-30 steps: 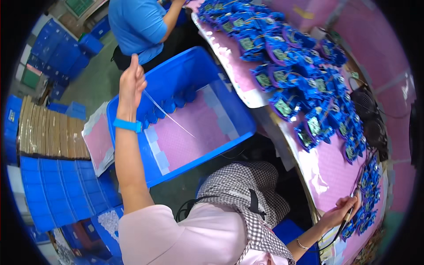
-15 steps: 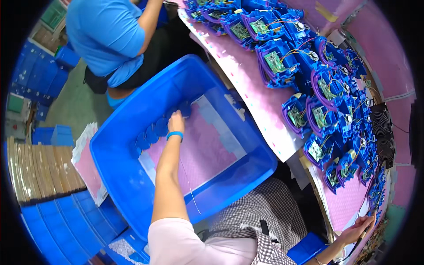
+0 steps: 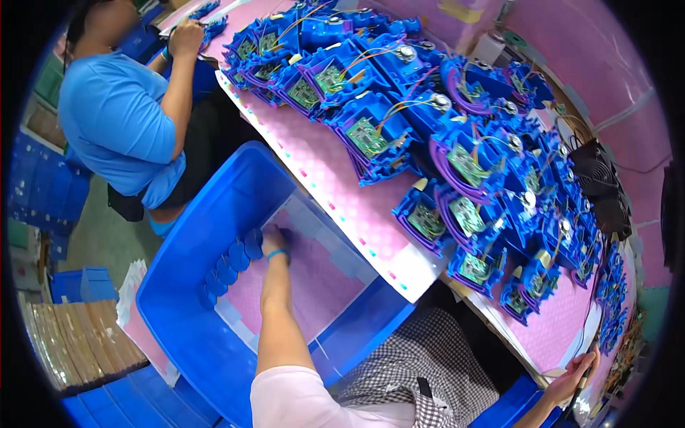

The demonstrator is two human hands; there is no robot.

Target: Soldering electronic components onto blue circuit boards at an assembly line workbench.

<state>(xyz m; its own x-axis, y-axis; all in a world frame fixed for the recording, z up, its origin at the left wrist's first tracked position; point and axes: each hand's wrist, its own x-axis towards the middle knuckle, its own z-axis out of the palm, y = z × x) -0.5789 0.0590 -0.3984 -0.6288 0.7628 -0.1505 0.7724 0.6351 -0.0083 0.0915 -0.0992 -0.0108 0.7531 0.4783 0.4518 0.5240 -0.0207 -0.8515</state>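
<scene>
Several discs [image 3: 228, 269]: leaned in a row along the left part of the bin [image 3: 168, 314], beside the pink liner [image 3: 314, 292].
Left grip [image 3: 272, 242]: was down inside the bin at the row's far end, by the end disc [image 3: 287, 234]; blur hid whether it was open or closed.
Right grip [image 3: 573, 378]: was closed around a slim, dark tool [image 3: 586, 376] at the worktop's near end.
Disc weight: probably light, one hand being enough.
Disc body: seemed stiff, likely plastic, and smooth enough to slip from a loose pinch.
Disc hold: best taken by opposite edges, clear of its neighbour.
Tool hold: suited a pen-like pinch on the handle.
Housings [image 3: 365, 135]: crowded the worktop [image 3: 396, 260]; their green boards and thin wires looked fragile, so the blue shells offered safer holds.
</scene>
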